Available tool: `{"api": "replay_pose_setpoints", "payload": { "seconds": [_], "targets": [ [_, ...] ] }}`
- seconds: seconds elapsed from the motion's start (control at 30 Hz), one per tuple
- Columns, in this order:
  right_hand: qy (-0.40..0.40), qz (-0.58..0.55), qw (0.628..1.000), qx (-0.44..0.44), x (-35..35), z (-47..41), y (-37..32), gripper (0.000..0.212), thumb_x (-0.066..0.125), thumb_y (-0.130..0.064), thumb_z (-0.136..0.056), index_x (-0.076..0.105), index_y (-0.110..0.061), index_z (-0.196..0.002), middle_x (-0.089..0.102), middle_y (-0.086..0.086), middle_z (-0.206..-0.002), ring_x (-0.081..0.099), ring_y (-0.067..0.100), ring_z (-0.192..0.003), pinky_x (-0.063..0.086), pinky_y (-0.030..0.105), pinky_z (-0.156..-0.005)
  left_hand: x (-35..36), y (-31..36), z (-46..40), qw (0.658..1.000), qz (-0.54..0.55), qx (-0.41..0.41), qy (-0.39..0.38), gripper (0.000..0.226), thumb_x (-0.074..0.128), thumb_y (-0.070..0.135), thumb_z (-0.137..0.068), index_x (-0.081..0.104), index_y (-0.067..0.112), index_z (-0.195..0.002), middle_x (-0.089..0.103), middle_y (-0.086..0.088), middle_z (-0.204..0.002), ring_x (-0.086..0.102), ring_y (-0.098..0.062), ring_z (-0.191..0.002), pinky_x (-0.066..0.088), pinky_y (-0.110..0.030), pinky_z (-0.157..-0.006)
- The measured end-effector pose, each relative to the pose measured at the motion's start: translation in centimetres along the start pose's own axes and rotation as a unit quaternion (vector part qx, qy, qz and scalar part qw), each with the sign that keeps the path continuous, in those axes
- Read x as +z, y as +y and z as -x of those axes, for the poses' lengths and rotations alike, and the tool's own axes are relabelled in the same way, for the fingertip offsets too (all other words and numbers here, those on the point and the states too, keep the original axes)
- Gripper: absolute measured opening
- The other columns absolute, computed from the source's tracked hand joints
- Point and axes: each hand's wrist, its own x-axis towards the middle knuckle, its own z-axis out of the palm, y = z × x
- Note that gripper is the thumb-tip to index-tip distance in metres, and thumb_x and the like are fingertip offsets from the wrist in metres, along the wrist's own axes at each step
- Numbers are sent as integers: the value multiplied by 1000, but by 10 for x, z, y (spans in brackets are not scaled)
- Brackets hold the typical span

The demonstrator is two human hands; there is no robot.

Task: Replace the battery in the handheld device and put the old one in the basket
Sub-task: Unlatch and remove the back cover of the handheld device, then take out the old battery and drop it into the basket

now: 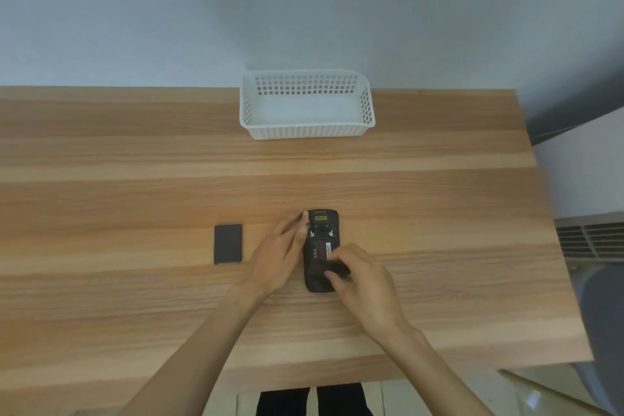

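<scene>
Both forearms are being extended over the near edge of the wooden table, and dark trouser legs are being glimpsed below it. At the table's middle, the handheld device is being kept face down, its back open and a labelled battery being shown seated in the bay. The left hand is being laid flat and open along the device's left side, fingers stretched toward its top corner, steadying rather than gripping. The right hand is being curled over the lower half, its fingertips pressed into a dark blurred shape that may be the lifted end of the battery or a loosened cover; whether anything is actually being pinched cannot be told. A dark rectangular block, judged to be the spare battery, though possibly the removed cover, is being left flat well to the left of the device. The white basket is being left empty at the far edge, against the wall. By this evidence the task is judged to be at an early stage: the old battery is not yet out, nothing is yet in the basket, and the swap and closing are still being awaited. Label text is too small to be read, and the device's lower right part is being hidden by the right hand.
</scene>
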Motion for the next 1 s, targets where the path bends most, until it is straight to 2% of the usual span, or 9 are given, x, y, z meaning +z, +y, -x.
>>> {"api": "replay_pose_setpoints", "payload": {
  "seconds": [0.13,0.23,0.33,0.4,0.5,0.63,0.83,0.9,1.0],
  "targets": [
    [33,6,999,-43,-33,10,37,21,79,-15,-84,77,-25,-102,66,-17,-93,65,0,-81,56,24,-68,1,-5,1,1000,-11,-3,-7,61,30,60,-103,39,33,-156,33,18,-164,25,0,-150,27,-33,-125],
    [106,68,992,-5,-48,11,84,26,86,-2,-73,80,-17,-92,70,-10,-96,70,9,-79,59,34,-62,1,-6,1,1000,2,-3,-7,57,37,56,-105,38,33,-157,31,22,-164,24,2,-151,26,-32,-126],
    [148,112,981,50,-56,9,122,28,87,5,-67,81,-12,-88,75,-2,-99,74,21,-79,60,37,-61,2,-6,2,1000,-7,-2,-12,59,36,57,-104,36,32,-158,29,21,-165,22,0,-153,23,-34,-128],
    [160,118,977,71,-58,9,139,29,87,8,-66,81,-8,-89,76,3,-102,75,26,-83,60,36,-66,2,-5,3,1000,-10,2,-10,59,37,56,-104,36,31,-158,29,20,-165,22,0,-153,23,-33,-128],
    [146,122,980,66,-50,12,153,29,86,6,-69,81,-6,-95,75,8,-110,75,29,-92,61,36,-74,3,-5,3,1000,-21,10,-8,58,39,54,-105,35,31,-158,29,20,-165,23,0,-153,24,-33,-127],
    [99,138,984,63,-38,22,162,31,84,1,-75,79,-6,-104,70,12,-122,70,31,-105,62,42,-76,1,-2,5,999,-39,16,-7,61,44,52,-104,33,29,-159,28,18,-166,23,-3,-153,24,-34,-127],
    [47,184,979,73,-35,25,162,38,79,4,-74,76,-3,-111,64,15,-130,65,34,-113,60,41,-79,0,-6,2,995,-92,30,-26,89,64,61,-90,21,31,-163,24,15,-168,34,-11,-149,38,-37,-120],
    [51,195,975,89,-37,23,157,36,74,2,-76,76,-2,-111,63,12,-130,63,31,-116,58,39,-80,1,-11,1,993,-108,41,-29,100,70,64,-84,20,29,-163,23,13,-169,36,-14,-149,39,-38,-119],
    [102,180,973,101,-41,15,141,28,72,-3,-82,76,-2,-109,65,8,-120,63,27,-110,56,35,-77,2,-17,3,991,-118,58,-29,108,73,68,-77,21,27,-163,20,12,-170,28,-14,-153,35,-35,-121]
  ]
}}
